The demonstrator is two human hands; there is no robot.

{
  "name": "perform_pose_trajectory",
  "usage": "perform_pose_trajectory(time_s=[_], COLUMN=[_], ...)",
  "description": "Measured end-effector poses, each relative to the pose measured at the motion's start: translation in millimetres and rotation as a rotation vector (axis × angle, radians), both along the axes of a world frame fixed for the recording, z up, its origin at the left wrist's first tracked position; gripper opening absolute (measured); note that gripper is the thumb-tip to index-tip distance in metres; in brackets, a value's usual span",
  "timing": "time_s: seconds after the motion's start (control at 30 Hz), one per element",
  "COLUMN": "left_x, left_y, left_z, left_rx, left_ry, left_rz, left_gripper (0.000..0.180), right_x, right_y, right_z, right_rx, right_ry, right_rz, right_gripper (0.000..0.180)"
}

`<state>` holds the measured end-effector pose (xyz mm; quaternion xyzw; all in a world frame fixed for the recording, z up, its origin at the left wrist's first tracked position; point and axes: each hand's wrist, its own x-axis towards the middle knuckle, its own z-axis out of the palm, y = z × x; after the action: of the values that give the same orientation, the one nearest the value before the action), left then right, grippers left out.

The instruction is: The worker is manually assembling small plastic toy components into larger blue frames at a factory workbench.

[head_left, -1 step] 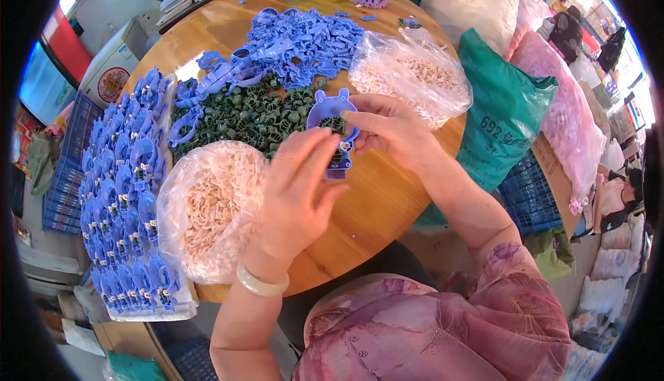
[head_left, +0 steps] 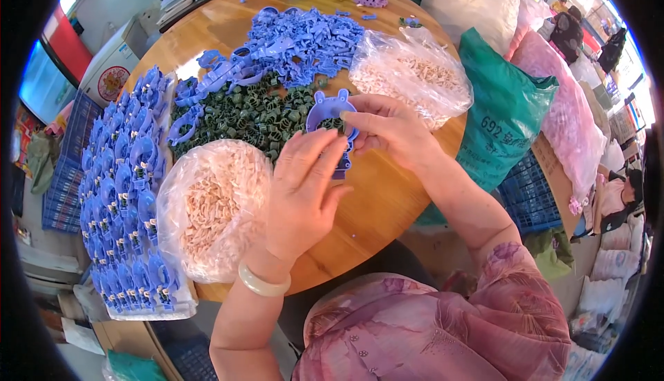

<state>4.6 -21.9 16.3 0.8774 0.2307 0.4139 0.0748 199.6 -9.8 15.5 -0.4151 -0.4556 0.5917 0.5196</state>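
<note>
My right hand (head_left: 387, 126) pinches the right rim of a blue plastic piece (head_left: 325, 108), which has a round ring-shaped top with two ear-like bumps. A dark green part (head_left: 332, 125) shows inside its ring. My left hand (head_left: 304, 187) reaches across the lower half of the piece. Its fingers are stretched out, their tips at the green part, while the thumb stands apart below. Behind that hand the bottom of the blue piece is mostly hidden. Just beyond both hands lies a heap of dark green plastic parts (head_left: 242, 112).
Farther back is a pile of blue pieces (head_left: 304, 42). Clear bags of small cream parts lie left (head_left: 214, 215) and right (head_left: 415, 69). Rows of blue pieces with figures stand on a white board (head_left: 181, 305) at the left. A green sack (head_left: 501, 104) leans by the round wooden table (head_left: 387, 197).
My left hand has shifted slightly right and its fingers now cover more of the lower blue piece. My right hand keeps its place on the rim.
</note>
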Motion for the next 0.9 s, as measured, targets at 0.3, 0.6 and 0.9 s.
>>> perform_pose_trajectory(time_s=[0.3, 0.6, 0.9], left_x=[2.8, -4.0, -6.2], left_y=[-3.9, 8.2, 11.2], left_z=[-9.6, -25.1, -24.2], left_rx=[-0.025, -1.082, -1.225], left_ry=[0.069, -0.728, -0.811], left_rz=[-0.002, -0.077, -0.186], left_gripper=[0.049, 0.033, 0.034], right_x=[-2.8, 5.4, 10.1], right_y=[0.5, 6.1, 14.6], right_z=[-3.2, -17.1, -24.9], right_rx=[0.002, 0.203, 0.094], right_ry=[-0.117, -0.764, -0.694], right_rz=[-0.008, -0.126, -0.091], right_gripper=[0.043, 0.047, 0.044])
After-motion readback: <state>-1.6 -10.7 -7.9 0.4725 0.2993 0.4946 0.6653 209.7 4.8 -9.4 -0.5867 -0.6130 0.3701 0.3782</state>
